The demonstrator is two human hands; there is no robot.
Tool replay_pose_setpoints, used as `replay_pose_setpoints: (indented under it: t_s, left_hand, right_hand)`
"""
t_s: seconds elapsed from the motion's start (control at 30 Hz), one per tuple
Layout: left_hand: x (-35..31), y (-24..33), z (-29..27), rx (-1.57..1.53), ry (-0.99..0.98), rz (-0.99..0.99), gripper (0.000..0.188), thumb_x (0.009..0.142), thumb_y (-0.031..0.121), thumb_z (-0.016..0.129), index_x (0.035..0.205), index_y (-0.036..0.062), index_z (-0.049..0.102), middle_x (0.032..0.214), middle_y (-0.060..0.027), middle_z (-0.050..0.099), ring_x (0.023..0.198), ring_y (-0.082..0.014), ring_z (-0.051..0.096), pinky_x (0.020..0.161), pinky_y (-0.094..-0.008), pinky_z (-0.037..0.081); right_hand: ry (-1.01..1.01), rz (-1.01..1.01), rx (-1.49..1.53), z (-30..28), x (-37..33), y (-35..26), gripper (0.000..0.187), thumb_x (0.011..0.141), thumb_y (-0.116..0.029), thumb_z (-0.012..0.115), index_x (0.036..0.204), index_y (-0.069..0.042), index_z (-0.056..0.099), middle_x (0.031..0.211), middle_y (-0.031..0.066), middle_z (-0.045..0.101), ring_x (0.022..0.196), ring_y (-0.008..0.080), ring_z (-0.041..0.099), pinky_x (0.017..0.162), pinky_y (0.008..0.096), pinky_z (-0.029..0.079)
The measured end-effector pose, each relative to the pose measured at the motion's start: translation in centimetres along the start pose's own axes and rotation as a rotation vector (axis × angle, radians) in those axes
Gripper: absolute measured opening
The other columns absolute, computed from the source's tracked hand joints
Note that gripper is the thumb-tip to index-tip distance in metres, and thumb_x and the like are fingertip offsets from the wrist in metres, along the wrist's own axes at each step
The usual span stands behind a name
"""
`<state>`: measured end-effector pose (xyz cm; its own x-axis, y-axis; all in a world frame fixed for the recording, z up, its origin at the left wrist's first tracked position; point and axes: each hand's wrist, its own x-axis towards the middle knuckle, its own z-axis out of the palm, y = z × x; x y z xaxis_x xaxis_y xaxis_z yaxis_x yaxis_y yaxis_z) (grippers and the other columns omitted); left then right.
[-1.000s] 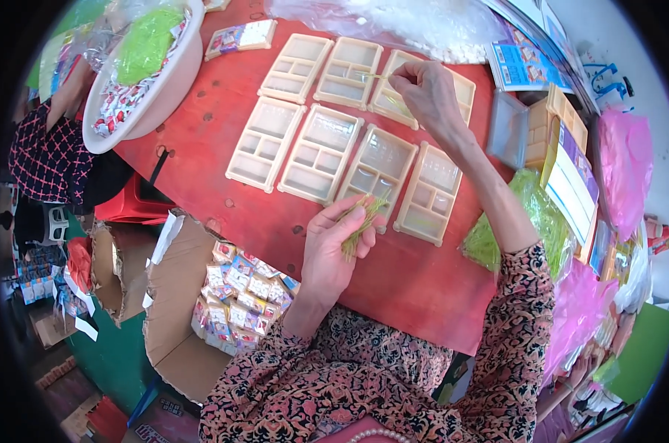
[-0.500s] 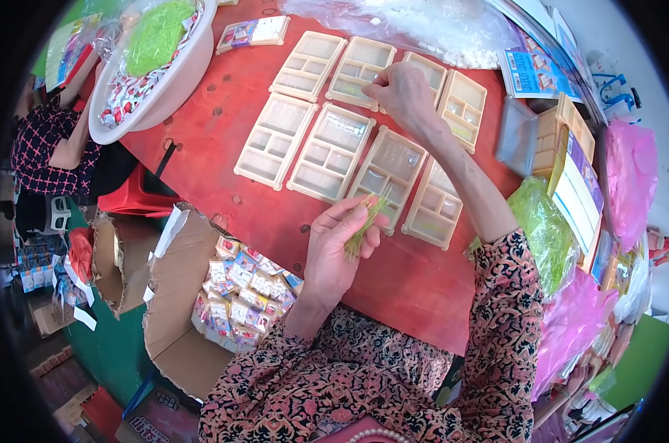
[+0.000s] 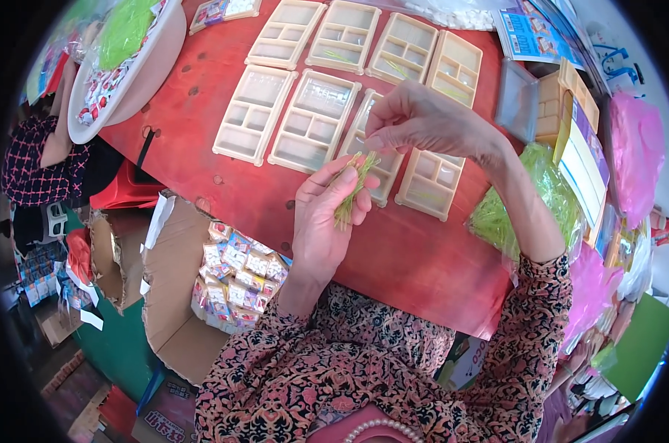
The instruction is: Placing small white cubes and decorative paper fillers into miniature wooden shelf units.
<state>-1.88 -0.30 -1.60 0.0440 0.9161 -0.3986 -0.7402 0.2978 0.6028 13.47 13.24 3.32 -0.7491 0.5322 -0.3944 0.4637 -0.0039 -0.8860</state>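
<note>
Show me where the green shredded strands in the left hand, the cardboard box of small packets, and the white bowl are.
green shredded strands (image 3: pixel 351 190), head view, middle of the bundle.
cardboard box (image 3: pixel 173 295), head view, bare inner wall.
white bowl (image 3: pixel 151 65), head view, outer wall.

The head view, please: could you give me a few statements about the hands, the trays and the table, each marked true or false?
1. The left hand holds a small bunch of green shreds. True.
2. The right hand rests flat on the table. False: it is raised above the trays, fingertips pinched together beside the shreds.
3. The trays are cream-coloured with several compartments. True.
4. The table is blue. False: it is red.
5. A cardboard box of small packets sits to the person's left, below the table edge. True.
</note>
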Motion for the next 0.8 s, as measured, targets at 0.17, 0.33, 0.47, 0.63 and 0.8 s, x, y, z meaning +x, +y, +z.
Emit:
replay_pose_setpoints:
  t_s: [0.17, 0.33, 0.47, 0.63, 0.8]
  left_hand:
    - [-0.4, -0.1, 0.2, 0.017, 0.058, -0.028, 0.022, 0.089, 0.008, 0.054, 0.109, -0.0007, 0.058, 0.087, -0.0125, 0.064, 0.061, -0.0098, 0.053, 0.048, -0.0181, 0.037]
    - [-0.8, 0.3, -0.4, 0.034, 0.087, -0.018, 0.024, 0.088, 0.008, 0.057, 0.111, -0.0006, 0.058, 0.086, -0.0124, 0.065, 0.063, -0.0098, 0.057, 0.05, -0.0189, 0.041]
    - [-1.4, 1.7, -1.8, -0.038, 0.088, -0.011, 0.021, 0.088, 0.008, 0.057, 0.107, 0.001, 0.06, 0.085, -0.0102, 0.064, 0.062, -0.0087, 0.055, 0.048, -0.0171, 0.039]
    - [-1.7, 3.2, -4.0, -0.047, 0.134, 0.108, 0.02, 0.088, 0.008, 0.056, 0.107, 0.0014, 0.061, 0.084, -0.0099, 0.063, 0.061, -0.0082, 0.05, 0.047, -0.0165, 0.036]
    - [-2.0, 3.7, -5.0, -0.056, 0.118, 0.163, 0.02, 0.089, 0.008, 0.055, 0.106, 0.0007, 0.061, 0.086, -0.01, 0.063, 0.063, -0.0083, 0.05, 0.049, -0.0162, 0.037]
  right_hand:
    - [0.071, -0.047, -0.208, 0.3, -0.6, -0.1, 0.02, 0.084, -0.019, 0.06, 0.078, 0.0, 0.061, 0.066, -0.0026, 0.053, 0.063, 0.0039, 0.048, 0.056, 0.0222, 0.039]
    - [0.187, -0.068, -0.106, -0.4, -1.1, -0.3, 0.02, 0.085, -0.017, 0.057, 0.075, 0.0, 0.057, 0.066, -0.0032, 0.05, 0.063, 0.0046, 0.046, 0.057, 0.0224, 0.038]
    - [0.25, -0.108, -0.325, -0.6, -1.2, -0.6, 0.016, 0.083, -0.012, 0.056, 0.075, 0.001, 0.055, 0.064, 0.0029, 0.05, 0.061, 0.0125, 0.047, 0.058, 0.0273, 0.04]
    - [0.37, -0.53, -0.799, 2.7, -1.1, 0.5, 0.008, 0.075, -0.003, 0.053, 0.074, 0.003, 0.049, 0.07, 0.015, 0.052, 0.071, 0.034, 0.052, 0.064, 0.0394, 0.043]
    - [0.266, -0.414, -0.863, 3.4, -0.5, -0.2, 0.01, 0.076, -0.002, 0.053, 0.085, -0.002, 0.05, 0.08, 0.0137, 0.053, 0.083, 0.0338, 0.053, 0.072, 0.0423, 0.043]
